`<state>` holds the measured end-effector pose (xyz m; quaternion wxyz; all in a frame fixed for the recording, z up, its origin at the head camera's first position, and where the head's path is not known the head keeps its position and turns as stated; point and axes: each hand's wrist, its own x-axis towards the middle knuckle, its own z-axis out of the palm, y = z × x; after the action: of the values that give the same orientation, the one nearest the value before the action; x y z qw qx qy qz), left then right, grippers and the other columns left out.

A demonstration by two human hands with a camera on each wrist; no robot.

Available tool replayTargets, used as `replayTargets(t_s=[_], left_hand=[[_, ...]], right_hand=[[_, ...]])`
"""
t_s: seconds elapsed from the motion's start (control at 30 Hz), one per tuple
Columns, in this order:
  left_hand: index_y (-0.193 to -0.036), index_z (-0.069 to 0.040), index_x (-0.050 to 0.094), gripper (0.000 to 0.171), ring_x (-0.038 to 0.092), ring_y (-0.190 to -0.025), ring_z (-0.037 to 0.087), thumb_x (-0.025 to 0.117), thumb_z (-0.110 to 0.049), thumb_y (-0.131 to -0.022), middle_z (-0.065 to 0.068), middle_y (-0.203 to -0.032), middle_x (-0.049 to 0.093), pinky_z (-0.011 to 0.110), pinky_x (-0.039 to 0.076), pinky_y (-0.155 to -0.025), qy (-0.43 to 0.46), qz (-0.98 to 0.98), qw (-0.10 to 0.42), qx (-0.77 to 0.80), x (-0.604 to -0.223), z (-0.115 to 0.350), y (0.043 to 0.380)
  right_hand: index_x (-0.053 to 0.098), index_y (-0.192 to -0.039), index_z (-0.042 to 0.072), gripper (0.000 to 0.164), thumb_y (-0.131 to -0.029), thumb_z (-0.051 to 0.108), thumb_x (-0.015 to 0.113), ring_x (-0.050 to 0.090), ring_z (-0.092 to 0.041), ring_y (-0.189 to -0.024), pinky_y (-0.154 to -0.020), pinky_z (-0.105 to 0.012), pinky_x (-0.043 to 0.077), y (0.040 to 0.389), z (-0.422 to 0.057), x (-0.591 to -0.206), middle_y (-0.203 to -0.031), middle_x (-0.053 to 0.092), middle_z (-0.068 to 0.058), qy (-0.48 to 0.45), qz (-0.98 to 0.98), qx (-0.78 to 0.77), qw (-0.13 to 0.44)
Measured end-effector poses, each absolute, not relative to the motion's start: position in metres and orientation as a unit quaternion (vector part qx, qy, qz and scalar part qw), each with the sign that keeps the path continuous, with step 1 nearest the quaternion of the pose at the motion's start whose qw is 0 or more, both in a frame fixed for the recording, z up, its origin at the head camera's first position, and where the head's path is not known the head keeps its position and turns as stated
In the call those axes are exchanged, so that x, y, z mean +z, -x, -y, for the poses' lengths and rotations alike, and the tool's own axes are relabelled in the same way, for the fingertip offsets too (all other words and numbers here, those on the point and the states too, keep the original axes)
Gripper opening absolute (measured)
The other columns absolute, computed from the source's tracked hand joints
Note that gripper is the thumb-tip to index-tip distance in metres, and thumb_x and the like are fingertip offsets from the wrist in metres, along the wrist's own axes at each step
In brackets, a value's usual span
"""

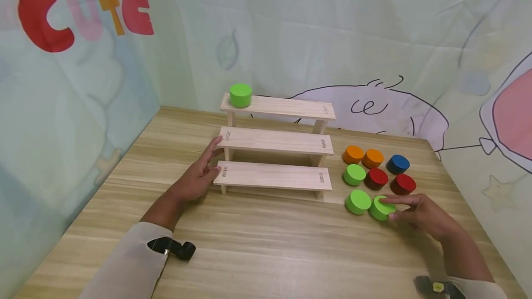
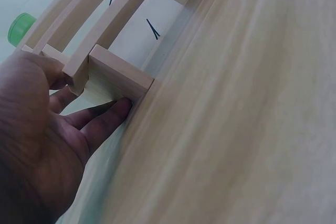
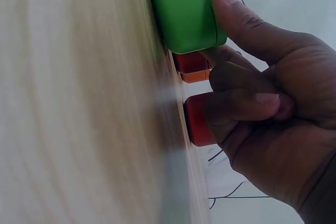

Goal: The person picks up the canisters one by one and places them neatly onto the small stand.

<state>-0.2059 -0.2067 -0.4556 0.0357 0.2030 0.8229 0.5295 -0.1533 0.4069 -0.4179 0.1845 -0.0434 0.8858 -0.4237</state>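
Note:
A three-tier pale wooden stand point(image 1: 274, 176) stands on the table. My left hand point(image 1: 197, 176) rests against its left end, thumb at the lowest board and forefinger by the middle one. In the left wrist view, fingertips point(image 2: 125, 106) press the upright under the board. One green round block point(image 1: 240, 96) sits at the left of the top board. My right hand point(image 1: 424, 216) has thumb and forefinger on the nearest-right green round block point(image 1: 380, 210), which looks level with its neighbours; its other fingers are curled. The block's far side is hidden in the right wrist view.
Beside the held block are green blocks point(image 1: 358, 202) point(image 1: 354, 175), red blocks point(image 1: 376, 179) point(image 1: 403, 184), orange blocks point(image 1: 353, 154) point(image 1: 373, 158) and a blue block point(image 1: 397, 164). Printed cloth walls point(image 1: 270, 36) border the wooden table point(image 1: 266, 253) behind and at the sides.

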Motion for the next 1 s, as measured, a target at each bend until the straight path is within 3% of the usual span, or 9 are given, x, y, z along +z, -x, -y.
replayTargets(t_s=[0.43, 0.7, 1.0], left_hand=[[-0.177, -0.039, -0.002, 0.083, 0.023, -0.168, 0.046, 0.043, -0.008, -0.115, 0.021, -0.182, 0.020, 0.068, 0.041, -0.121, -0.203, -0.823, 0.027, 0.529, -0.458, 0.208, 0.205], [-0.176, -0.040, -0.002, 0.083, 0.022, -0.168, 0.046, 0.043, -0.008, -0.115, 0.021, -0.182, 0.019, 0.069, 0.038, -0.123, -0.206, -0.820, 0.027, 0.533, -0.459, 0.209, 0.205], [-0.177, -0.037, -0.002, 0.082, 0.025, -0.168, 0.046, 0.045, -0.009, -0.115, 0.020, -0.182, 0.021, 0.059, 0.046, -0.115, -0.206, -0.826, 0.026, 0.523, -0.456, 0.207, 0.205]], right_hand=[[0.076, -0.139, 0.011, 0.046, -0.095, 0.016, 0.085, 0.037, -0.008, -0.048, -0.046, -0.027, 0.038, 0.152, -0.404, -0.411, -0.105, 0.072, 0.023, 0.058, -0.891, -0.420, 0.160], [0.074, -0.140, 0.007, 0.054, -0.091, 0.023, 0.089, 0.037, -0.010, -0.050, -0.048, -0.028, 0.037, 0.151, -0.399, -0.408, -0.099, 0.072, 0.012, 0.021, -0.911, -0.391, 0.132], [0.077, -0.135, 0.004, 0.047, -0.093, 0.023, 0.088, 0.046, -0.011, -0.064, -0.055, -0.029, 0.044, 0.144, -0.399, -0.407, -0.106, 0.070, 0.026, 0.029, -0.924, -0.373, 0.078]])
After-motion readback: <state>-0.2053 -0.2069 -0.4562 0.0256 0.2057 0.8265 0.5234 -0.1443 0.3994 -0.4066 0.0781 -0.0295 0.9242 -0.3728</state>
